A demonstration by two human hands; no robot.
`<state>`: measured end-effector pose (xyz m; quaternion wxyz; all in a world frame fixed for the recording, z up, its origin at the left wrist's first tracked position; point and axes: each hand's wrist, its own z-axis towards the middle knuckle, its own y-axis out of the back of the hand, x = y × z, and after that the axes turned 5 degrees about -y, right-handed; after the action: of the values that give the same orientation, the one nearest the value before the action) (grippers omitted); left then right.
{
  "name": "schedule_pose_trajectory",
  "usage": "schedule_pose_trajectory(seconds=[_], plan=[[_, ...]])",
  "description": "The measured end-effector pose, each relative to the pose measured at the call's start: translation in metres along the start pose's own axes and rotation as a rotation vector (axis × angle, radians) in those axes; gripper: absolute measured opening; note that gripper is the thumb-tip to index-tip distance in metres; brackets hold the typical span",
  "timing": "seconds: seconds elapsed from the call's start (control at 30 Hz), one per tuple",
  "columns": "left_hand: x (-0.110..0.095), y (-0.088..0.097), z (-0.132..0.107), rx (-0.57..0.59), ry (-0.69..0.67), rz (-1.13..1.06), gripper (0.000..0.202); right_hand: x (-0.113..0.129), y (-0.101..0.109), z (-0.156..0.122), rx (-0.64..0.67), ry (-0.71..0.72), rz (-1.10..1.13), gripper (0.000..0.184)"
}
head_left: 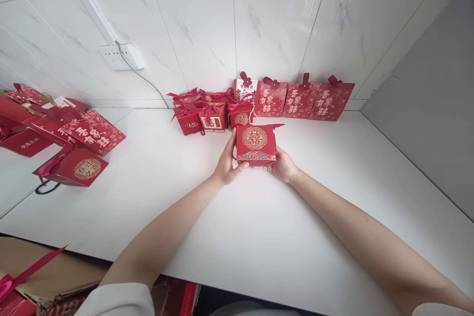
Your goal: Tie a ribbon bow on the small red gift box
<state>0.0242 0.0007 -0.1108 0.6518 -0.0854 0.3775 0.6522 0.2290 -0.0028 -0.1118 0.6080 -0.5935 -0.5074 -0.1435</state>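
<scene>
since it's gripped from both sides, the red box sits right between left hand and right hand
both hands are closed around its sides (neither looks nearer, and the squarish top shows no obvious long axis), just this side of the ribboned boxes. white desk underneath, can't tell if it's touching, tiled wall behind, more red boxes off left.

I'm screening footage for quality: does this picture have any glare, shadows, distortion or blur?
Head view: streaky glare on the wall tiles, upper right; head view: soft, faint shadows on the white table; head view: apparent wide-angle stretching toward the edges; head view: the red box held in both hands looks reasonably sharp.
</scene>
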Motion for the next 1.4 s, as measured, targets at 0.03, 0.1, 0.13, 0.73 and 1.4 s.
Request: schedule_pose_trajectory(seconds=[0.03,0.1,0.13,0.73,1.4], plan=[[-0.001,0.0,0.001,-0.006,0.012,-0.019,0.1,0.0,0.0,0.0,-0.004,-0.006,0.004,0.033],[-0.003,0.0,0.002,-0.017,0.029,-0.049,0.103,0.0,0.0,0.0,-0.005,-0.014,0.008,0.033],[-0.004,-0.001,0.003,-0.024,0.03,-0.057,0.105,0.0,0.0,0.0,-0.001,-0.012,0.006,0.032],[0.001,-0.001,-0.001,-0.181,0.181,0.121,0.119,0.005,-0.002,-0.004,0.013,0.027,-0.007,0.054],[0.017,0.007,0.005,-0.14,0.569,-0.478,0.066,0.004,0.005,-0.003,-0.093,0.149,0.061,0.026]])
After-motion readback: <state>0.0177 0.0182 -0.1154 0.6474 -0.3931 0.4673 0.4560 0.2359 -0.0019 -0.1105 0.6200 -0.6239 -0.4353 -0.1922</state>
